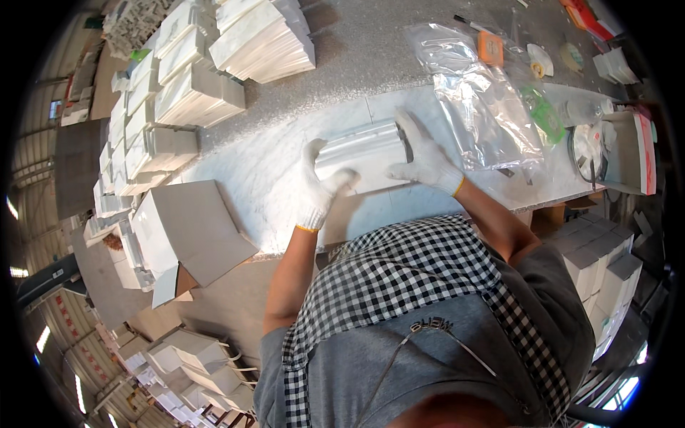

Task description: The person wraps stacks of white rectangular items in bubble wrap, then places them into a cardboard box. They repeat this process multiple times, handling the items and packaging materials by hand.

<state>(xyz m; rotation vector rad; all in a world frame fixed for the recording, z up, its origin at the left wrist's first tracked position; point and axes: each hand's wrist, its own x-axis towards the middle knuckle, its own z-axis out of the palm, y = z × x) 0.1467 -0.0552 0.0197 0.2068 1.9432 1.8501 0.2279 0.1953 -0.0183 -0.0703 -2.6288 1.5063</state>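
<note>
A short stack of white tiles (365,158) with a faint marbled look sits in front of me at the near part of the worktop. My left hand (319,184), in a white knit glove with a yellow cuff, grips the stack's left end, thumb on the near face. On the opposite end my right hand (427,158), gloved the same way, is closed round the stack with its fingers along the far right corner. Under the stack lies a pale marbled slab (257,189). Whether the stack touches the slab or is slightly raised, I cannot tell.
Tall rows of white tile stacks (196,96) stand at the left. An open cardboard box (196,221) is by the near left edge. Clear plastic bags (478,114), an orange box (491,48) and green tape (544,118) lie at the right. Several boxes (589,250) are piled at lower right.
</note>
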